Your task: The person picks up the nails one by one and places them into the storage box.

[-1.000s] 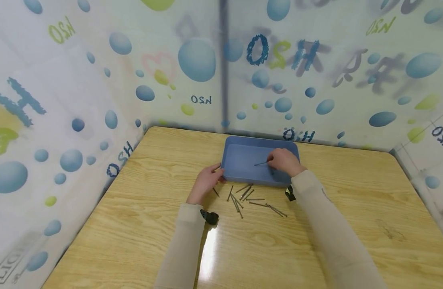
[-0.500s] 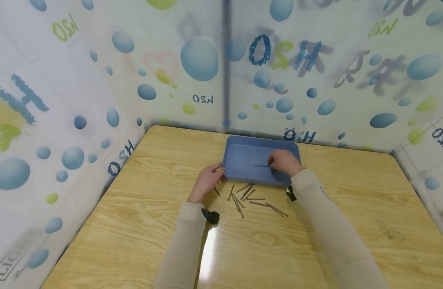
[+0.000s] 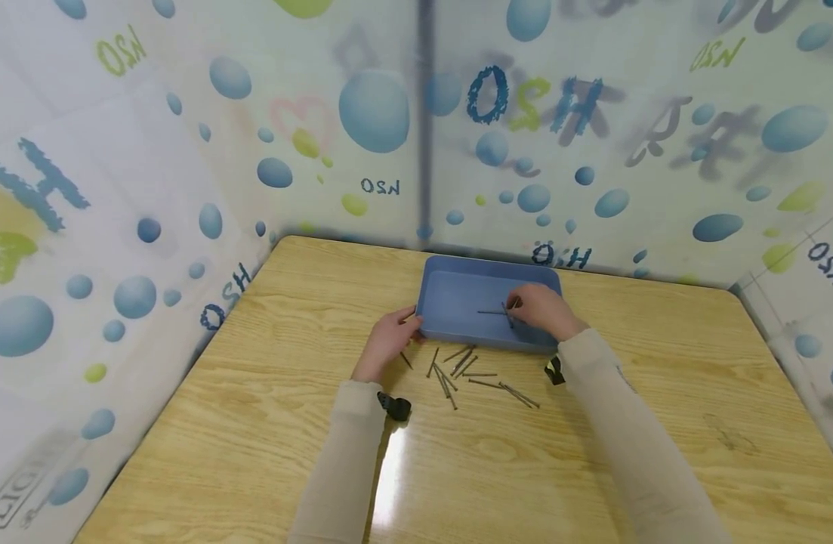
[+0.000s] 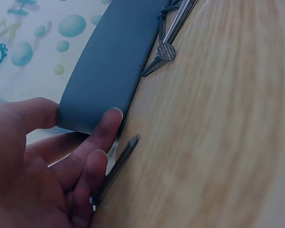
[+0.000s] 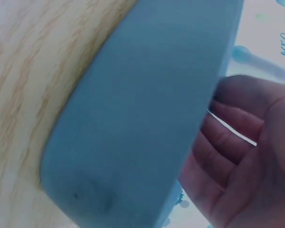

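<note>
A shallow blue tray (image 3: 457,295) stands on the wooden table. My left hand (image 3: 389,336) grips its near left corner; in the left wrist view the fingers (image 4: 107,128) lie against the outer wall. A loose nail (image 4: 115,168) lies beside those fingers. My right hand (image 3: 541,308) is over the tray's right half, fingers bent and apart from the nails below. Inside the tray, one nail (image 3: 489,312) lies sideways and another nail (image 3: 507,317) crosses near its end. The tray wall (image 5: 133,104) hides the right fingertips in the right wrist view.
Several more nails (image 3: 445,381) are scattered on the table (image 3: 491,468) in front of the tray, some overlapping. A printed curtain (image 3: 307,113) with blue drops hangs behind the table and along its sides.
My right hand has let go of a nail, which now lies in the tray, and has drawn back slightly to the right. My left hand stays at the tray's corner.
</note>
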A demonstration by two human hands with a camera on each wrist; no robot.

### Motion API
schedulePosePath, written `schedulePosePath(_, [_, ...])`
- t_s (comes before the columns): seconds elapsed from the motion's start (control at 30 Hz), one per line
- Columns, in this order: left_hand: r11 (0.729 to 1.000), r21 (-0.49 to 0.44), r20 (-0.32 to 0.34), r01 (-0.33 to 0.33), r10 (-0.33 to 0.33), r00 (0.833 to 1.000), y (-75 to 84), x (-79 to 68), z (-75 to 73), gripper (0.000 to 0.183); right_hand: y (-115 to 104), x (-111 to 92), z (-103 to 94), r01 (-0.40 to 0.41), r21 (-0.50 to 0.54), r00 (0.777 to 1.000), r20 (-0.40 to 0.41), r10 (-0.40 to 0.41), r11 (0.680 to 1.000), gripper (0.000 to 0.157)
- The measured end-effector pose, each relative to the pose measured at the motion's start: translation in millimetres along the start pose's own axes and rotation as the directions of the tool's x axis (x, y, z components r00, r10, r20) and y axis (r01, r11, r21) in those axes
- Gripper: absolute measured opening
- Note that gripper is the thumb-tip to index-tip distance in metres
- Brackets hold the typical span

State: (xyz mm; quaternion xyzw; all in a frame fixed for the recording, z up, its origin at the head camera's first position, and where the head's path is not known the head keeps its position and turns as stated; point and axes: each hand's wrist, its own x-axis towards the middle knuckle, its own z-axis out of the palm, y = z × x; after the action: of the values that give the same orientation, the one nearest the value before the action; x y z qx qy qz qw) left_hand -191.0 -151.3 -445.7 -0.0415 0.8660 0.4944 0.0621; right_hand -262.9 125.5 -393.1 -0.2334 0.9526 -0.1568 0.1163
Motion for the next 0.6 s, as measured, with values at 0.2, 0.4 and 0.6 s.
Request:
schedulePosePath(0.2, [1.000, 0.001, 0.005, -0.003, 0.003, 1.000, -0.6, 0.1, -0.3, 0.044, 3, -11, 3.5, 0.027, 0.068, 0.999, -0.032, -0.025, 0.997, 0.022])
schedulePosePath(0.4, [1.000, -0.002, 0.003, 0.007, -0.007, 1.000, -1.6, 0.7, 2.9, 0.042, 0, -30, 5.3, 0.021, 0.257, 0.996, -0.092, 0.003, 0.966, 0.028])
schedulePosePath(0.6, [1.000, -0.001, -0.002, 0.006, -0.006, 1.000, 0.3, -0.2, 0.6, 0.043, -3, -44, 5.5, 0.042, 0.357, 0.985, -0.171, 0.021, 0.933, 0.028])
